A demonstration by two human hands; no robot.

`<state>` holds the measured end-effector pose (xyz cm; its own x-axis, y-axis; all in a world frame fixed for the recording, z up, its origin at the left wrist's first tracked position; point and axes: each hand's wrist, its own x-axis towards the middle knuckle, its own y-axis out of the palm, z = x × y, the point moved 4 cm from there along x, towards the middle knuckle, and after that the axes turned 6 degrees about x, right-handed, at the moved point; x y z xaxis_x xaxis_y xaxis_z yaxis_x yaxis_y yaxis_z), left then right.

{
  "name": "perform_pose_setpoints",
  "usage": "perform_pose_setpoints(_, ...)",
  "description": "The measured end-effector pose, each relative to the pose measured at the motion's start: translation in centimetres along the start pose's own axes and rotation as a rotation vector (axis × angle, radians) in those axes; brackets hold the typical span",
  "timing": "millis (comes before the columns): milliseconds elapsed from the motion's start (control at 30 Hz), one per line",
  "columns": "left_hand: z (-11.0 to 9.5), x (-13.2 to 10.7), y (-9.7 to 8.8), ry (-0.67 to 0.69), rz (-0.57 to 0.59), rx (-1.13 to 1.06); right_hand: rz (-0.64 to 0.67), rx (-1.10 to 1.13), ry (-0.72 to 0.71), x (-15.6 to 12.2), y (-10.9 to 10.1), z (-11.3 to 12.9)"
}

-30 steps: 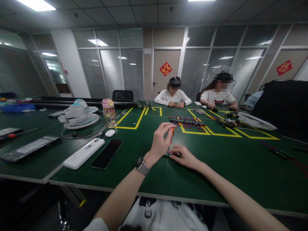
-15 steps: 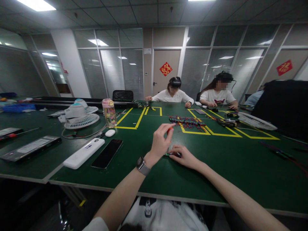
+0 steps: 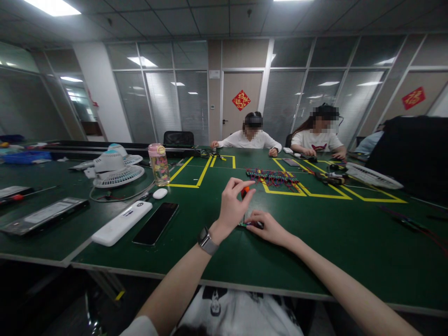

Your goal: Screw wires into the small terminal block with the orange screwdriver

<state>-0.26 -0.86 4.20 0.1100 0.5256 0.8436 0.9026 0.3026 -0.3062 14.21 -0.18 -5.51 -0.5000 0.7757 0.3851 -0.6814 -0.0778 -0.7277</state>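
A small screwdriver (image 3: 246,190) with an orange-and-dark handle stands upright, its thin shaft pointing down at the table. Around the handle curl the thumb and fingers of my left hand (image 3: 231,207), which wears a watch on the wrist. Below the shaft lies a small green circuit board (image 3: 242,225), partly covered by fingers. My right hand (image 3: 269,228) rests on the table with its fingertips pinched on the board's right edge. A dark object (image 3: 259,225) shows under those right fingers; its kind I cannot make out.
Beyond my hands lies a row of wired circuit boards (image 3: 273,177). To the left are a black phone (image 3: 156,224), a white power bank (image 3: 122,223), a white earbud case (image 3: 160,193), a bottle (image 3: 160,165) and fans (image 3: 119,170). Two people sit across the table.
My left fingers have spread a little around the screwdriver handle, so more of its orange top shows. My right hand and the circuit board stay in place.
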Motion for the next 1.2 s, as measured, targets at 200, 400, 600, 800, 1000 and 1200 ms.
perform_pose_setpoints(200, 0.03, -0.01, 0.14, 0.012, 0.056, -0.057, 0.012, -0.011, 0.001, 0.01, 0.0, 0.1)
perform_pose_setpoints(400, 0.04, 0.05, 0.21, 0.013, 0.041, -0.064, 0.005, -0.011, -0.001, -0.01, -0.02, 0.02)
perform_pose_setpoints(600, -0.11, 0.04, 0.05, -0.005, 0.064, -0.029, 0.006, -0.009, -0.007, 0.02, -0.03, 0.09)
perform_pose_setpoints(800, -0.07, 0.07, 0.21, 0.003, 0.068, -0.062, 0.012, -0.005, 0.003, -0.01, 0.0, -0.07)
perform_pose_setpoints(1000, -0.15, 0.09, 0.08, 0.0, 0.078, -0.061, 0.008, -0.003, -0.005, -0.01, 0.02, -0.1)
perform_pose_setpoints(1200, -0.24, 0.07, 0.07, 0.01, 0.075, -0.083, 0.004, -0.007, -0.012, 0.02, 0.06, -0.05)
